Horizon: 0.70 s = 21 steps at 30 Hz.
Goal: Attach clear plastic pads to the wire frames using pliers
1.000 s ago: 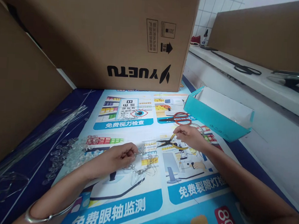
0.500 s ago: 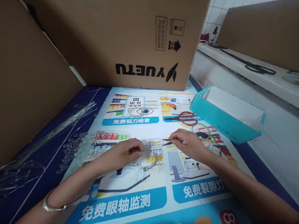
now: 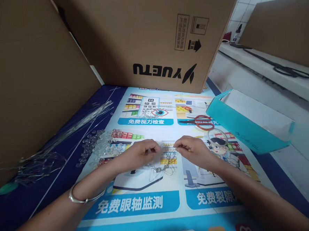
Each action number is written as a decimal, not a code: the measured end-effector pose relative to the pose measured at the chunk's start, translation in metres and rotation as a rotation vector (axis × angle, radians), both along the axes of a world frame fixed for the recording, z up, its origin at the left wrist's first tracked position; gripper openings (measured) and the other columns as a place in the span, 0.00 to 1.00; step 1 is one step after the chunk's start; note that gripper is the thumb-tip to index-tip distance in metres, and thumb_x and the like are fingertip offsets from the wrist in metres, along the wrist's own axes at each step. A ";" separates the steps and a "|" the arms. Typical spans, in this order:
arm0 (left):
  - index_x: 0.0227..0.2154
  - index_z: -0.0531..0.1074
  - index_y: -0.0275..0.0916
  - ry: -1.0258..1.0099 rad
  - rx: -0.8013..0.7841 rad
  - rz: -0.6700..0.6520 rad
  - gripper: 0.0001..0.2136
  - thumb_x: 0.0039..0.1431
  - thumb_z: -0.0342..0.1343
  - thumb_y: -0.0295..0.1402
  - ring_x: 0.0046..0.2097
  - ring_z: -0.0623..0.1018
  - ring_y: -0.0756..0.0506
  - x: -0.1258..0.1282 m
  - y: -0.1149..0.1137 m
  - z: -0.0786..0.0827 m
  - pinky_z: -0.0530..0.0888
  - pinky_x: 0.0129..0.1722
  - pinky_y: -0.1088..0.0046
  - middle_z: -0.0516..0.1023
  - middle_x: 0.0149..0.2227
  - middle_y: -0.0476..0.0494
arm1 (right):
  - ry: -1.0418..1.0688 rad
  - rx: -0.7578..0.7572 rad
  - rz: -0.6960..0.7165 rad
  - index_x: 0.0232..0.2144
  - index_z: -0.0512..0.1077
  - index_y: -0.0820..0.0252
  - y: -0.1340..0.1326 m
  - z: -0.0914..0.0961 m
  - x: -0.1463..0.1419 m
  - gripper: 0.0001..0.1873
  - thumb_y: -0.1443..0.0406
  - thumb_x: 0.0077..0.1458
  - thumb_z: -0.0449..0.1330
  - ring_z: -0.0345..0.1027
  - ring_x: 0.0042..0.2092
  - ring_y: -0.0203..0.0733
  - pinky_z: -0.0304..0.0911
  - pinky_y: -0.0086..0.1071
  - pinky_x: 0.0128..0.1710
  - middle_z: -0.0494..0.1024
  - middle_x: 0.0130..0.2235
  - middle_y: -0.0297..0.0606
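Note:
Clear beads threaded on thin wire form a loose beaded piece (image 3: pixel 164 169) above the printed sheet. My left hand (image 3: pixel 143 155) pinches its left side, thumb and fingers closed. Opposite it, my right hand (image 3: pixel 192 151) is closed in a pinch, fingertips at a thin wire that runs from the beads. The dark pointed tool is hidden or too small to make out now. Left of my left hand lies a heap of loose clear beads (image 3: pixel 102 145). Beyond my right hand are red-handled scissors (image 3: pixel 202 122) and a wire coil (image 3: pixel 218 136).
A bundle of straight wires (image 3: pixel 88 120) and tangled wire pieces (image 3: pixel 40 166) lie at the left. Cardboard (image 3: pixel 138 34) walls the back and left. A turquoise box (image 3: pixel 248 124) stands at the right, below a ledge (image 3: pixel 264 64) with black scissors (image 3: pixel 290 71).
The dark pointed tool that showed at my right fingertips no longer shows. My right fingers have come closer to the left hand and the beaded piece. The view has swung slightly left.

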<state>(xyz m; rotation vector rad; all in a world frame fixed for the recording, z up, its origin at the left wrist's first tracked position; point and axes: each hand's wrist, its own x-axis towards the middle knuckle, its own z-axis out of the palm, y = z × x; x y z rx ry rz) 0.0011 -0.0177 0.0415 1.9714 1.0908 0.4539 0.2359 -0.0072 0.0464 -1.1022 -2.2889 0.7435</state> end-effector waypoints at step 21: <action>0.34 0.68 0.39 0.017 -0.074 0.024 0.07 0.53 0.46 0.30 0.32 0.68 0.51 -0.003 0.000 -0.003 0.64 0.31 0.77 0.70 0.33 0.49 | -0.517 0.041 -0.012 0.37 0.71 0.57 0.001 0.014 0.058 0.12 0.61 0.53 0.54 0.65 0.40 0.41 0.57 0.31 0.37 0.74 0.40 0.39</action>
